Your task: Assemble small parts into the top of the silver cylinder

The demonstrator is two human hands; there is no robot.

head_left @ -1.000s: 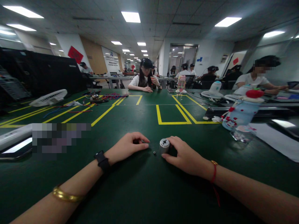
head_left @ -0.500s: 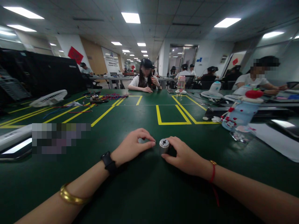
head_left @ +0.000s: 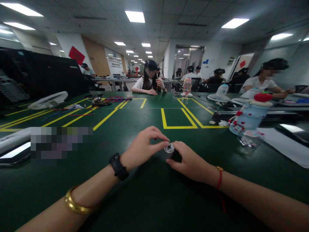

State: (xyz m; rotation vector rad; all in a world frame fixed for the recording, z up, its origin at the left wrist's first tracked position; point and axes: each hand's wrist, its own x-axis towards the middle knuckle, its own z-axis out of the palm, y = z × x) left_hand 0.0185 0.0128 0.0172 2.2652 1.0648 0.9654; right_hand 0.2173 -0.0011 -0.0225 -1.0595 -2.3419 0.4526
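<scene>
A small silver metal cylinder, like a small electric motor [head_left: 169,153], stands upright on the green table [head_left: 145,199], with dark holes in its top face. My right hand [head_left: 193,162] grips it from the right, thumb in front and fingers behind. Over its top edge, my left hand [head_left: 141,148] has thumb and index finger pinched together. Whatever lies between those fingertips is too small to make out. A black watch sits on my left wrist.
A blue bottle with a red lid ornament [head_left: 249,112] and a white sheet [head_left: 285,146] are at right. Wires [head_left: 118,100] and a white fan [head_left: 49,100] lie at left. Across the table sits a person [head_left: 150,79]. Yellow tape marks the tabletop.
My left hand has moved right, bringing its pinched fingertips from beside the motor to its top edge. My right hand and the motor have stayed nearly still.
</scene>
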